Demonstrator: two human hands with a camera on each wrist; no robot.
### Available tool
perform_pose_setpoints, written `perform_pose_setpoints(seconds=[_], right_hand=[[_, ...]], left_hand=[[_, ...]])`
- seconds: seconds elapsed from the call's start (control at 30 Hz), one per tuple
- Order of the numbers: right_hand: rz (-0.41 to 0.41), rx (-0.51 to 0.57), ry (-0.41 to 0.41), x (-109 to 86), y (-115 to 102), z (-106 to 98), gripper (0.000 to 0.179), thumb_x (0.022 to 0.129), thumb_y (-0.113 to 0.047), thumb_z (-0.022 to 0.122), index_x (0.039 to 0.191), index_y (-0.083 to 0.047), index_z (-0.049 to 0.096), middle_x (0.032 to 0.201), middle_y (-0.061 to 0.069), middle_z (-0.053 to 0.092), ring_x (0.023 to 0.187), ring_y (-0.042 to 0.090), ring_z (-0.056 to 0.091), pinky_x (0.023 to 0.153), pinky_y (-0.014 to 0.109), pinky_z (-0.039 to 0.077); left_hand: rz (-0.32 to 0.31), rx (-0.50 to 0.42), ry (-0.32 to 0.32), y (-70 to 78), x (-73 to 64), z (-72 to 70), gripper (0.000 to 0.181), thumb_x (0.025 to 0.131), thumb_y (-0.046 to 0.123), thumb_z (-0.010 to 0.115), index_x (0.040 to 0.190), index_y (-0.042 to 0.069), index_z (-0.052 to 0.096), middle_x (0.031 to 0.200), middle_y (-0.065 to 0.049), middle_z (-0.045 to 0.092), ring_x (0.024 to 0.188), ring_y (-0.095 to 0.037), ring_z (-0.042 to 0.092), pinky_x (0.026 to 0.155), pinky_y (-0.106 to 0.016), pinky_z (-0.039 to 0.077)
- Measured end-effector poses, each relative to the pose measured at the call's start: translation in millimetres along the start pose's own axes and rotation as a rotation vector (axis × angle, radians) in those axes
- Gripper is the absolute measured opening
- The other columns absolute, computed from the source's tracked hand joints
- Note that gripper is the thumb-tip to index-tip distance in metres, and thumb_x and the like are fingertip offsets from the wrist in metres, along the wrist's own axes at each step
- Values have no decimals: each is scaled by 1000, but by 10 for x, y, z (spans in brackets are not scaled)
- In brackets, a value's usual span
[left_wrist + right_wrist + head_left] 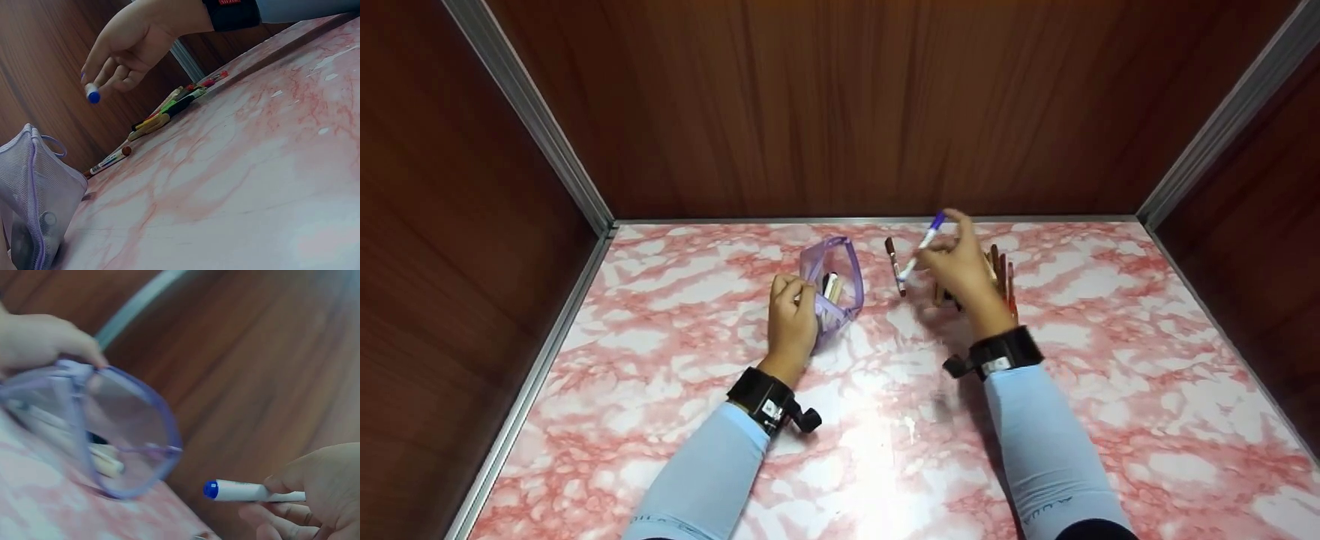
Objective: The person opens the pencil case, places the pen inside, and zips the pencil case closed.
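- The left hand (793, 311) has its fingers curled on the edge of a lilac, see-through mesh pouch with purple trim (813, 259), gripping it near the zip; this hold probably keeps the soft walls from folding inward
- The pouch gapes, its mouth turned toward the right hand (960, 268), an angle that seems chosen to leave the way in unblocked (whether its base bears weight on the table (697, 360), marbled pink and white, I cannot tell)
- Inside the pouch lie a few pale, slim pens (831, 287), one with a dark end, leaning together as the loose mesh lets them
- The right hand pinches a white-barrelled marker with a violet cap and a blue end (928, 238), thumb and fingers closed on the barrel; it is held above the table, apart from the pouch
- Its blue end points toward the pouch, likely because a slim stick goes through an opening most easily end first
- A white-barrelled pen with brown ends (894, 262) lies on the table between the pouch and a loose bunch of slim coloured pens (175, 107), which sits beyond the right hand, perhaps set there for short reaches
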State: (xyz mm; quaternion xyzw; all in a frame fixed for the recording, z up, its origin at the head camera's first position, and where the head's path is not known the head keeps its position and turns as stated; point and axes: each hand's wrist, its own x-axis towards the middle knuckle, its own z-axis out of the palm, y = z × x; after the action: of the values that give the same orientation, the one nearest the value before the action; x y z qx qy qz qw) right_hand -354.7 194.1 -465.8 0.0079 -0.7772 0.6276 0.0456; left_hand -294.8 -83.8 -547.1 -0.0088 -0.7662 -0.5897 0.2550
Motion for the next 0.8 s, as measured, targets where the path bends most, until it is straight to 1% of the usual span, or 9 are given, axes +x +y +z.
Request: perform_pose_setpoints(seconds=[0.1,0.17,0.23,0.3,0.4,0.47,0.57,0.7,0.8], right_hand=[[-2,23,-31,-60,61,265,88,96,3,79,168,-9,31,97,7,77,77,20,79,77,37,69],[-6,36,-48,-97,102,422,87,95,4,80,166,-8,32,94,6,78,78,26,81,75,37,69],[-22,21,-53,-133,130,547,84,94,3,80,164,-7,34,90,4,78,79,29,82,73,36,68],[-40,-1,-50,-168,153,639,82,94,3,80,162,-8,37,89,1,78,79,28,81,72,34,67],[-50,0,-59,-222,169,740,78,93,3,81,159,-8,40,90,2,78,77,22,78,73,33,66],[-41,35,-94,-257,176,799,76,94,5,79,158,-8,40,92,6,77,74,17,76,73,34,67],[-15,81,-171,-304,184,879,76,94,8,75,161,-5,41,95,10,78,73,18,76,76,38,69],[-34,12,-285,-358,190,953,76,97,9,73,167,0,44,105,21,82,83,15,79,80,36,69],[-79,-60,-349,-381,183,982,67,100,9,73,163,5,52,115,27,83,91,17,81,81,34,69]], left_hand=[[0,9,-3,-3,-7,-2,23,106,12,61,97,0,78,110,-11,57,106,-22,60,89,-28,53],[-5,9,-7,1,-12,-3,23,106,13,61,96,0,78,109,-10,57,105,-22,59,88,-29,53],[-11,3,-13,8,-11,-3,24,107,13,61,98,0,78,111,-10,57,105,-22,59,88,-30,54],[-24,-6,-21,12,-11,-3,24,107,13,61,102,-2,79,113,-10,56,105,-21,59,88,-30,55],[-43,-12,-29,16,-7,-2,25,108,14,61,106,-3,79,115,-9,56,104,-20,59,87,-30,56],[-49,-11,-31,14,-6,-2,24,109,14,61,106,-2,79,115,-9,56,103,-19,58,86,-30,55],[-47,1,-26,7,-2,-5,23,109,16,62,104,1,79,114,-8,56,100,-18,58,83,-30,55],[-32,24,-7,-5,3,-9,22,109,17,62,105,2,79,116,-9,57,100,-19,61,84,-32,56],[-28,34,7,-14,3,-13,22,109,16,62,106,3,79,118,-9,57,103,-21,63,87,-35,57]])
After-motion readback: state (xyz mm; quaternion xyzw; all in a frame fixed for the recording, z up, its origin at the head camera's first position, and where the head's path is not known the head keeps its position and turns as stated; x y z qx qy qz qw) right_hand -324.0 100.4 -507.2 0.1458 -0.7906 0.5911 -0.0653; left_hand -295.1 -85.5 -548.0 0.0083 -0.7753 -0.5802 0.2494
